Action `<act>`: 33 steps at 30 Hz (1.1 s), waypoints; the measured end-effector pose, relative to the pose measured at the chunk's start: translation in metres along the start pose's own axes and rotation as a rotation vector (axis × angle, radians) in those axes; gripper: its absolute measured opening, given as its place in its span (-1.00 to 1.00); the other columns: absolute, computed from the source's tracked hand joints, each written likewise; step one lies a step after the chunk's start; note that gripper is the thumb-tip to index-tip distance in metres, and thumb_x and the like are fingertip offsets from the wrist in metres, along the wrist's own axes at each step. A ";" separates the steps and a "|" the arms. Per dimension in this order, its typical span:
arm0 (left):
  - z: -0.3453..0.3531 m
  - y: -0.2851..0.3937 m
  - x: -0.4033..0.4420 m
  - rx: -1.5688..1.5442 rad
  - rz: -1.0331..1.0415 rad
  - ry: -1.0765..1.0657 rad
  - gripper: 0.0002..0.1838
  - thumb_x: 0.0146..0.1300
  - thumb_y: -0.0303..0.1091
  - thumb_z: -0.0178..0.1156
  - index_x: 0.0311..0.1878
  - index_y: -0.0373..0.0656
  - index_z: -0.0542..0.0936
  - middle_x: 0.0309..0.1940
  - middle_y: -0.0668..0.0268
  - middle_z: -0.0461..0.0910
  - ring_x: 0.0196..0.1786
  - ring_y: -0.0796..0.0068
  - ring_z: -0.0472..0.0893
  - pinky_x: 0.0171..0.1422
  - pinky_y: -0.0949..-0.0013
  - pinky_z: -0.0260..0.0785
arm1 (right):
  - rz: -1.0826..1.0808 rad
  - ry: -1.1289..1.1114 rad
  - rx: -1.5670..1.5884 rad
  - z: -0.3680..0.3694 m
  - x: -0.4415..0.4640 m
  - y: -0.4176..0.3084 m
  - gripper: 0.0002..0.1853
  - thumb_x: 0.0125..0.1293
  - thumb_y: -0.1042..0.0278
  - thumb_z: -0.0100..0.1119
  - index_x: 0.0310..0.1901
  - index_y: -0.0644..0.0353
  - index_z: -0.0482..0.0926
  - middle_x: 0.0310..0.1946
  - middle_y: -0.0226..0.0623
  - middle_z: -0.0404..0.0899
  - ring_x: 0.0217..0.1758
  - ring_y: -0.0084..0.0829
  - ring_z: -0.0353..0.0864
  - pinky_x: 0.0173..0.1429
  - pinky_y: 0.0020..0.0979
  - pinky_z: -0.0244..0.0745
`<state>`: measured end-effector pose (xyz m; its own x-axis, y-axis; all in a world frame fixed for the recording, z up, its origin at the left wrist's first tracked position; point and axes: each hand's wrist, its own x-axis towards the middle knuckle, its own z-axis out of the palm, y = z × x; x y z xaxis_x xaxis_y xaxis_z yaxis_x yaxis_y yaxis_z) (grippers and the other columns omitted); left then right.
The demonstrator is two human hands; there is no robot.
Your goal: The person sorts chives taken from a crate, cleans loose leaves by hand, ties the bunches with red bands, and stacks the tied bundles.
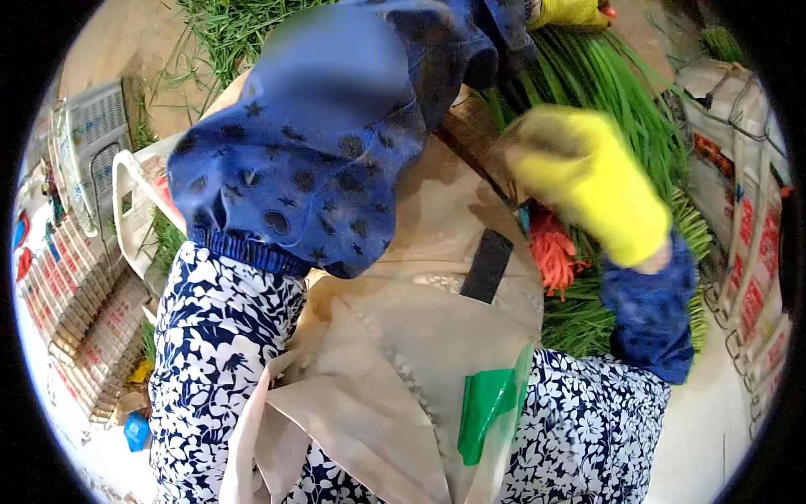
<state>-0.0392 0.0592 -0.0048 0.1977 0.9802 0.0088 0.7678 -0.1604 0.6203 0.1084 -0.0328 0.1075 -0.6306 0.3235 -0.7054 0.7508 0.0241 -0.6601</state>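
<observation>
My left arm in a blue patterned sleeve (294, 185) reaches across to the upper right. At the top edge, my left hand (573, 13) in a yellow glove is closed over a bunch of long green chives (596, 80), partly out of view. My right hand (592, 181), also yellow-gloved, is smeared by motion in front of the leaves, so its fingers cannot be made out. Just below it hangs a cluster of red strands (554, 256). A beige apron (361, 336) covers my lap, with a dark strip (487, 266) and green tape (485, 412) on it.
More green leaves (222, 38) lie on the ground at the top. A white plastic crate or chair part (130, 202) stands at left, near a grey crate (92, 126). Stacked white slatted items with red print (747, 235) line the right side; similar ones (75, 302) are at left.
</observation>
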 end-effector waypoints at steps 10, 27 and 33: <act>0.007 -0.011 0.003 0.035 0.100 0.066 -0.65 0.28 -0.08 0.07 -0.24 -0.15 0.69 -0.32 -0.04 0.67 -0.18 -0.12 0.65 -0.03 -0.01 0.47 | -0.670 0.623 -1.035 0.090 0.110 0.053 -0.82 0.29 0.34 0.06 -0.15 0.08 0.63 -0.16 -0.15 0.63 -0.09 -0.22 0.63 -0.04 -0.21 0.48; -0.012 -0.006 -0.020 -0.024 -0.026 -0.143 -0.66 0.28 -0.04 0.09 -0.02 0.07 0.69 -0.13 0.12 0.69 -0.01 0.03 0.64 0.13 0.06 0.45 | -0.393 0.636 0.994 0.061 0.068 0.055 -0.62 0.29 0.46 0.19 0.12 0.38 0.48 -0.28 -0.26 0.61 -0.30 -0.50 0.57 -0.18 -0.46 0.53; -0.009 -0.005 -0.023 -0.104 -0.045 -0.052 -0.68 0.22 -0.05 0.19 -0.04 0.04 0.68 -0.24 0.06 0.68 -0.11 -0.01 0.65 0.02 0.07 0.46 | -0.463 0.548 1.234 0.053 0.061 0.051 -0.37 0.29 0.47 0.17 0.36 0.42 0.22 -0.28 -0.23 0.57 -0.31 -0.46 0.58 -0.19 -0.46 0.55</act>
<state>-0.0535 0.0389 -0.0011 0.1980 0.9784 -0.0597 0.7099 -0.1011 0.6970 0.0978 -0.0623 0.0168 -0.3998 0.8392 -0.3687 -0.3267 -0.5063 -0.7981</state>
